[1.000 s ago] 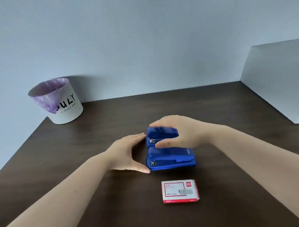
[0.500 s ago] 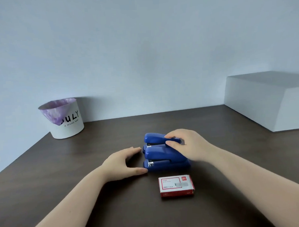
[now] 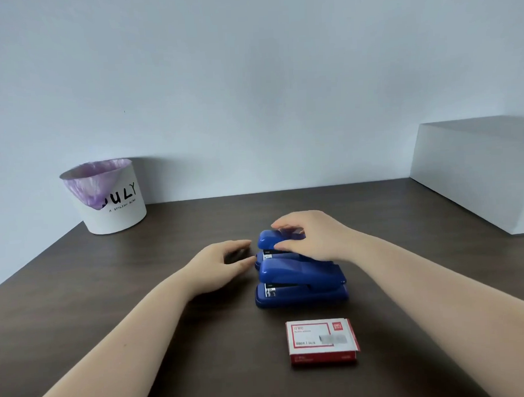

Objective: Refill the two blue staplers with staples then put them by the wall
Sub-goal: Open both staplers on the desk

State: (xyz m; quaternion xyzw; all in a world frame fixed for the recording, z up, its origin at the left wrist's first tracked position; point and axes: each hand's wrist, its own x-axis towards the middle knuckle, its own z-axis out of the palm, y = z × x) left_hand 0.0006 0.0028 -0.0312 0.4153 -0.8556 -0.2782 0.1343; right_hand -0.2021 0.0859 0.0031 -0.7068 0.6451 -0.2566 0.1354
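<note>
Right hand [image 3: 313, 236] curls over the top of the far stapler [image 3: 271, 241], which sits mid-table against the near stapler [image 3: 300, 282]; left hand [image 3: 224, 264] lies open, empty, beside them: brace the base, lift the cover gently.

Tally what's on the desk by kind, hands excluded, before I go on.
Blue staplers: 2, far stapler and near stapler
Staple box: 1
White bin with purple liner: 1
White block: 1
Total: 5
</note>
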